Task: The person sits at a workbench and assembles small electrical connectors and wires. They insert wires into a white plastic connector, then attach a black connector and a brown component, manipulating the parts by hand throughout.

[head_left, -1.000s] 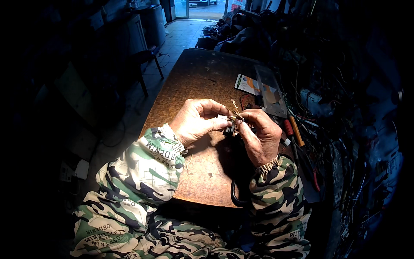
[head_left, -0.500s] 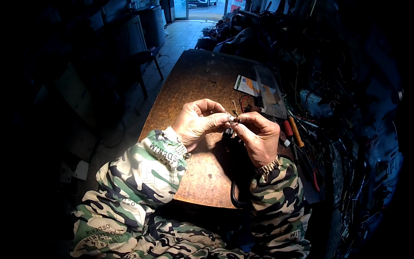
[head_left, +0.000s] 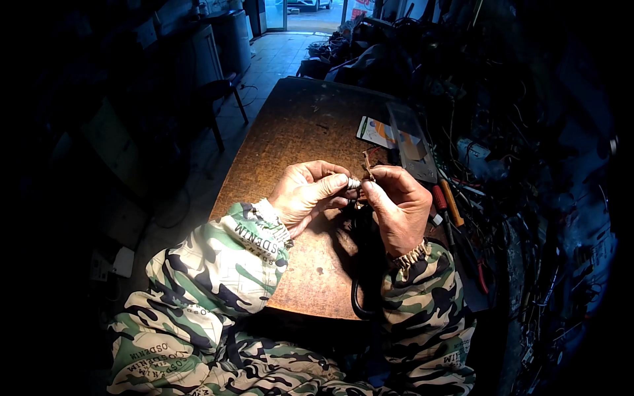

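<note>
My left hand (head_left: pixel 307 195) is closed, thumb and fingertips pinching a small white ridged piece (head_left: pixel 354 183), possibly a connector. My right hand (head_left: pixel 399 204) is also closed, gripping short thin wires with brownish ends (head_left: pixel 368 160) that stick up just beside the white piece. Both sets of fingertips meet over the wooden tabletop (head_left: pixel 257 158), and they partly hide what they hold. A thick black cable (head_left: pixel 358 294) hangs below my hands and loops down to the table's near edge.
A printed card (head_left: pixel 376 132) and clear plastic package (head_left: pixel 416 145) lie beyond my hands. Red-handled (head_left: pixel 440 198) and orange-handled (head_left: pixel 452 202) tools lie at the right, beside a dark mass of cables (head_left: pixel 502 185). A chair (head_left: pixel 221 92) stands left of the table; a glass doorway is at the back.
My left hand has shifted slightly down, with its thumb now on the white piece. My right hand has moved slightly right and up, and the wire ends stand a little farther right.
</note>
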`<state>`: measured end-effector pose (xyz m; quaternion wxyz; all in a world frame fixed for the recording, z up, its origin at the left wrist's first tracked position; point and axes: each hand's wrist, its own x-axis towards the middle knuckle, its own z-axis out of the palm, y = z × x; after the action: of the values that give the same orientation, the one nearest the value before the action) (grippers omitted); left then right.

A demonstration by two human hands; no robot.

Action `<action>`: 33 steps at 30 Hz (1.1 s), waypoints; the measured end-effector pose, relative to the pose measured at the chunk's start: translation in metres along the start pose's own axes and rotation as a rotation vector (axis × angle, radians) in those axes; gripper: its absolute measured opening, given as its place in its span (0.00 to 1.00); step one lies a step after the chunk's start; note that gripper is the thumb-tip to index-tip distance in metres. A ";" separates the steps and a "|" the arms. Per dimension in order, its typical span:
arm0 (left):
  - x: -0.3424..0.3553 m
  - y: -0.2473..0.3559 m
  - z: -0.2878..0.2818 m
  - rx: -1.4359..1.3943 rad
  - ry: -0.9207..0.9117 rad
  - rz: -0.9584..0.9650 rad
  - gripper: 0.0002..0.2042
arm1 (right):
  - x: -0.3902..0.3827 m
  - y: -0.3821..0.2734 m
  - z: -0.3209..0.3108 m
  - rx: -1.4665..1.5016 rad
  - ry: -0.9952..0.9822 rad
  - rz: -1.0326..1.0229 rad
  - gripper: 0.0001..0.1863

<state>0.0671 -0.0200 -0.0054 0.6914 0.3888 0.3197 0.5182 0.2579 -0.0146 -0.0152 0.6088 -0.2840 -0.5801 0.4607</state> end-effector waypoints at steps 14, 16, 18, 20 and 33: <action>0.005 0.001 -0.012 -0.175 -0.010 0.010 0.07 | 0.002 -0.010 0.003 -0.534 0.059 -0.237 0.08; 0.005 0.001 -0.011 -0.165 -0.016 0.028 0.07 | 0.002 -0.012 0.003 -0.544 0.041 -0.204 0.08; 0.004 0.001 -0.011 -0.134 -0.017 0.049 0.07 | 0.002 -0.014 0.003 -0.550 0.020 -0.171 0.08; 0.003 0.002 -0.009 -0.088 -0.026 0.073 0.07 | 0.002 -0.017 0.004 -0.561 0.014 -0.150 0.07; 0.003 0.001 -0.007 -0.049 -0.014 0.067 0.07 | 0.001 -0.010 0.011 -0.029 0.059 0.176 0.07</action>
<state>0.0617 -0.0152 -0.0080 0.6852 0.3857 0.2890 0.5461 0.2500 -0.0195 -0.0038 0.5785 -0.3561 -0.5413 0.4955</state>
